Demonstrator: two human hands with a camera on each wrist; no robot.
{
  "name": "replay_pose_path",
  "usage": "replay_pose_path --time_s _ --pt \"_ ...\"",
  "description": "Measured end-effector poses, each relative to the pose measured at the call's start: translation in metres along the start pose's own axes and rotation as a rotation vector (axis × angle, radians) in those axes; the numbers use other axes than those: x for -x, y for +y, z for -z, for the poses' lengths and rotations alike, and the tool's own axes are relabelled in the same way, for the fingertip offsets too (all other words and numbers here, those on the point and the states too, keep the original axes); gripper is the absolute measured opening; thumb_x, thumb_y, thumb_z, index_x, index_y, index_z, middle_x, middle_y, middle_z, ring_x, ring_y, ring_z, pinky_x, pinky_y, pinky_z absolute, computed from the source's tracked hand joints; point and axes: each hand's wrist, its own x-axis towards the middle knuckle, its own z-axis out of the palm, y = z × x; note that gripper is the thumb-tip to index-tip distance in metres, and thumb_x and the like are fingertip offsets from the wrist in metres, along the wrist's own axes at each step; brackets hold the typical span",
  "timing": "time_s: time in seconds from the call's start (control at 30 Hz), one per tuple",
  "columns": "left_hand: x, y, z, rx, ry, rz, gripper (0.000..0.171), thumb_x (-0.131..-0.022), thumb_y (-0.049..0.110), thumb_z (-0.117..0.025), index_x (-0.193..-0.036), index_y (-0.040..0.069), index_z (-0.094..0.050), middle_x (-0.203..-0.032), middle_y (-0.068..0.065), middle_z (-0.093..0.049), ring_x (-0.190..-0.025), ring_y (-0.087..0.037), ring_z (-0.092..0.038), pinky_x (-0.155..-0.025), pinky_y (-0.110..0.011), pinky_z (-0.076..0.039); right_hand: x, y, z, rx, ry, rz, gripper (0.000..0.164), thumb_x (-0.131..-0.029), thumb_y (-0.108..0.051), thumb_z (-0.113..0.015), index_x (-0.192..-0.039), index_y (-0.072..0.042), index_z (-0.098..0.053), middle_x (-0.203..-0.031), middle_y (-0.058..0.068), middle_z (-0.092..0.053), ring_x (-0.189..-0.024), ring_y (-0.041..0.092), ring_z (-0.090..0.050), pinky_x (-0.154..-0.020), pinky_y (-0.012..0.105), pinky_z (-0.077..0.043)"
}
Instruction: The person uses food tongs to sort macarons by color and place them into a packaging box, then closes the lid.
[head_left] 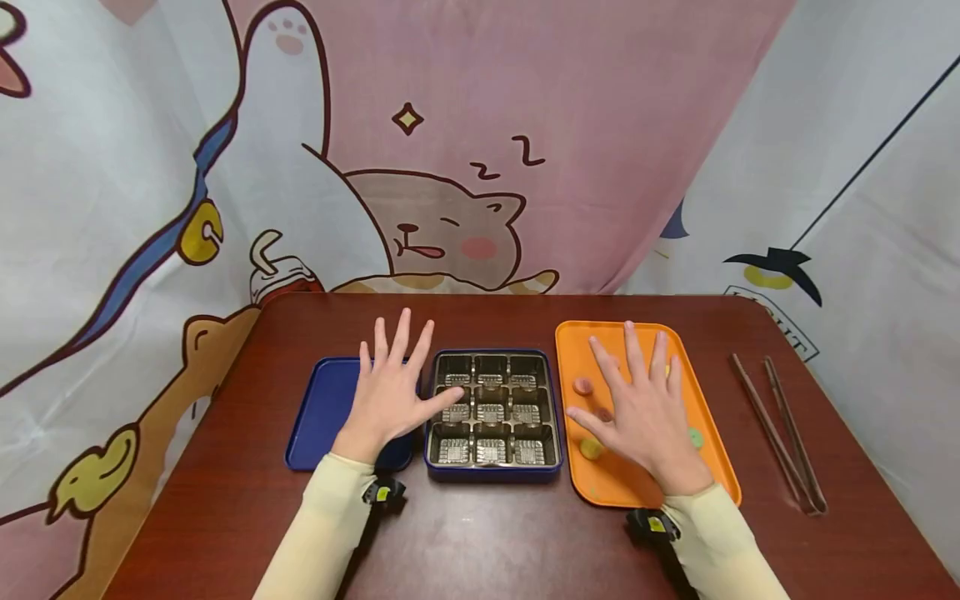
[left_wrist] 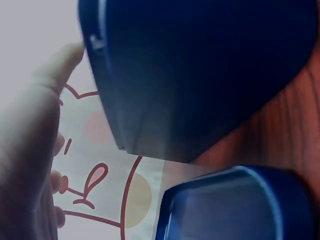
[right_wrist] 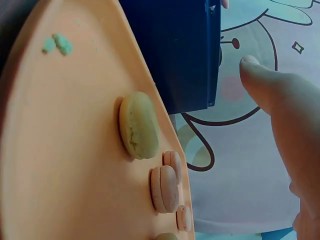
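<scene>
Orange tray (head_left: 618, 481) blw R hand (head_left: 647, 417), blue lid (head_left: 327, 408) blw L hand (head_left: 387, 404), both splayed.

Macarons (head_left: 591, 449) lie scattered on the orange tray (head_left: 622, 485).

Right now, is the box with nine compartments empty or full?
Empty: in the head view, the box shows bare compartment floors, though the left hand partly hides one. Macarons lie on the orange tray.
</scene>
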Motion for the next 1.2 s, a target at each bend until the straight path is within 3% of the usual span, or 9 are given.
replay_pose_path --time_s 0.17,0.3,0.5,0.63,0.83,1.03,1.2 --pt "0.001 -0.002 0.007 0.132 -0.013 -0.019 0.106 -0.088 0.085 -0.055 -0.169 0.036 -0.008 -0.178 -0.004 -0.004 -0.162 -0.041 -0.003 -0.122 -0.068 -0.026 0.004 0.006 0.006 -0.036 0.002 -0.024 0.103 -0.083 -0.076 -0.069 -0.167 -0.030 -0.032 -0.176 0.017 -0.008 -0.153 0.062 -0.009 -0.114 0.080 -0.020" --pt "0.005 -0.006 0.012 0.252 -0.041 -0.027 0.100 -0.089 0.079 -0.062 -0.169 0.035 -0.021 -0.174 -0.006 -0.024 -0.156 -0.039 -0.030 -0.112 -0.066 -0.042 0.012 0.015 0.013 -0.041 0.004 -0.052 0.104 -0.081 -0.070 -0.076 -0.166 -0.027 -0.034 -0.173 0.022 -0.016 -0.150 0.062 -0.018 -0.113 0.077 -0.022" --pt "0.007 -0.013 0.015 0.375 -0.107 -0.051 0.097 -0.085 0.068 -0.077 -0.165 0.032 -0.035 -0.164 -0.008 -0.042 -0.143 -0.037 -0.050 -0.108 -0.065 -0.047 0.029 0.038 0.022 0.008 -0.068 -0.123 0.107 -0.083 -0.071 -0.076 -0.168 -0.024 -0.029 -0.171 0.027 -0.016 -0.144 0.063 -0.027 -0.111 0.077 -0.026" --pt "0.007 -0.017 0.014 0.465 -0.182 -0.074 0.094 -0.084 0.058 -0.083 -0.162 0.026 -0.042 -0.154 -0.008 -0.053 -0.124 -0.030 -0.062 -0.098 -0.055 -0.054 0.043 0.058 0.029 0.004 -0.098 -0.179 0.106 -0.085 -0.066 -0.077 -0.168 -0.020 -0.028 -0.167 0.033 -0.019 -0.142 0.064 -0.027 -0.110 0.079 -0.025" --pt "0.008 -0.022 0.014 0.555 -0.278 -0.097 0.086 -0.085 0.044 -0.088 -0.158 0.020 -0.048 -0.142 -0.008 -0.061 -0.109 -0.025 -0.068 -0.087 -0.043 -0.059 0.062 0.088 0.044 0.017 -0.122 -0.255 0.106 -0.087 -0.065 -0.075 -0.168 -0.018 -0.025 -0.164 0.036 -0.021 -0.138 0.065 -0.028 -0.109 0.081 -0.023" --pt "0.009 -0.027 0.011 0.619 -0.317 -0.116 0.079 -0.085 0.038 -0.089 -0.152 0.017 -0.054 -0.138 -0.008 -0.061 -0.099 -0.020 -0.069 -0.080 -0.033 -0.060 0.079 0.115 0.057 0.029 -0.148 -0.327 0.107 -0.089 -0.066 -0.072 -0.169 -0.019 -0.020 -0.163 0.041 -0.017 -0.134 0.069 -0.027 -0.106 0.084 -0.022" --pt "0.011 -0.032 0.008 0.676 -0.353 -0.098 0.077 -0.082 0.036 -0.092 -0.148 0.019 -0.057 -0.138 -0.004 -0.059 -0.099 -0.018 -0.069 -0.081 -0.031 -0.060 0.092 0.137 0.064 0.049 -0.195 -0.375 0.107 -0.091 -0.067 -0.069 -0.169 -0.013 -0.020 -0.158 0.045 -0.018 -0.128 0.072 -0.028 -0.100 0.085 -0.025"
